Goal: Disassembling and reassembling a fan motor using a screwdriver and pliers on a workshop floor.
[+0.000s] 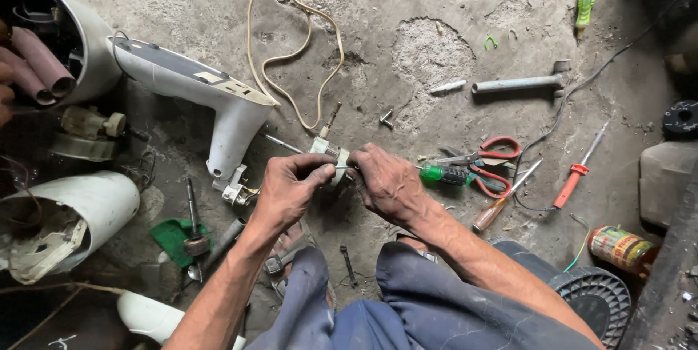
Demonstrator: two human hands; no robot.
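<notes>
Both hands close their grip on one small whitish electrical part (331, 155), pinched between them just above the cracked concrete floor (436, 8): the left hand (289, 188) curls its fingers round the near left side, and the right hand (385, 183) clamps the right side with thumb and fingertips, so neither hand is open. A thin metal pin sticks out of the part toward the far side, and its long axis seems to run roughly left to right between the two hands, which are about equally close to it. Just right of the right hand lies a green-handled screwdriver (443, 174), touching or just beside red-handled scissors (491, 165). Farther right lie a red-handled screwdriver (574, 175) and a wooden-handled tool (494, 212). To the left of the hands a white plastic housing (218, 95) rests on the floor, with a cream cord (294, 52) looping behind it. A grey metal pipe tool (520, 85) lies toward the far right, well apart.
</notes>
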